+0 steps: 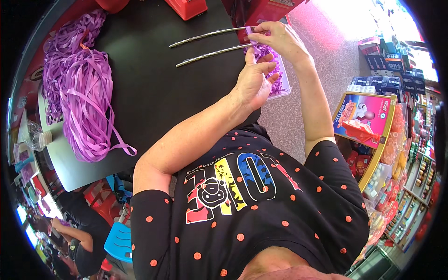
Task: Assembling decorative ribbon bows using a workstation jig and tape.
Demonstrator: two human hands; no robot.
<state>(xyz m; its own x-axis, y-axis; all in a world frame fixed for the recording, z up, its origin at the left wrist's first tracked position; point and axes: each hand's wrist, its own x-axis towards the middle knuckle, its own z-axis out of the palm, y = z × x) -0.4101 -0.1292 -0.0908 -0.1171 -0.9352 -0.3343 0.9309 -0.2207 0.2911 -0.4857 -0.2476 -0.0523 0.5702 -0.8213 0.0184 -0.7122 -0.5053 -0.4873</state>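
Two thin twisted metal rods, an upper one (205, 35) and a lower one (210, 54), stick out leftward over the dark tabletop. A strip of purple ribbon (249, 33) runs between their right ends. My right hand (282, 41) pinches this ribbon from above at the upper rod. Below it, my left hand (254, 81) has its thumb and forefinger closed on the ribbon by the lower rod, its other fingers loosely curled. How the rods' right ends are fixed is hidden. Under my hands, a clear plastic box (285, 88) holds many short purple ribbon pieces (276, 84).
Big bundles of purple ribbon (86, 102) lie at the table's left. A red object (187, 8) and a red box (273, 11) stand at the far side. Right of me is a display case (389, 135) with goods. Another person (81, 233) sits at lower left near a blue stool (119, 241).
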